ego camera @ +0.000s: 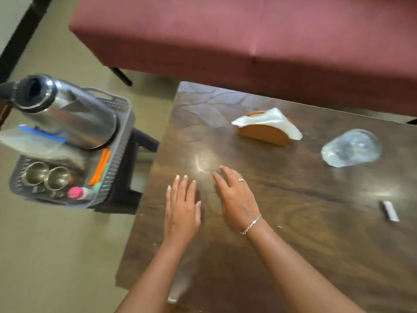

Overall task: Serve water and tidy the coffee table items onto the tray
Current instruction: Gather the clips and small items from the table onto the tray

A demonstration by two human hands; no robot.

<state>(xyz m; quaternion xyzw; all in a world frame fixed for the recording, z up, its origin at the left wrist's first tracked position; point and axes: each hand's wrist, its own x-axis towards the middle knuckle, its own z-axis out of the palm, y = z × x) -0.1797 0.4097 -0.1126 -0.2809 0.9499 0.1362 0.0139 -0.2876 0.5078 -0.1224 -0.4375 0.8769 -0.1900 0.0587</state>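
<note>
A grey basket tray [121,141] stands on a dark stool left of the coffee table [293,233]. In it are a steel kettle [67,114], two steel cups [47,176], a clear bag with a blue strip [33,141], orange sticks [101,166] and a small pink-capped bottle [80,193]. On the table stand a wooden napkin holder with white napkins [268,127], a clear glass [352,147] and a small white stick [390,211]. My left hand [181,208] and my right hand [237,197] hover flat over the table's left part, fingers straight, holding nothing.
A maroon sofa [248,37] runs along the far side of the table. The dark stool [126,188] under the tray stands close to the table's left edge. Beige floor [56,256] lies to the left.
</note>
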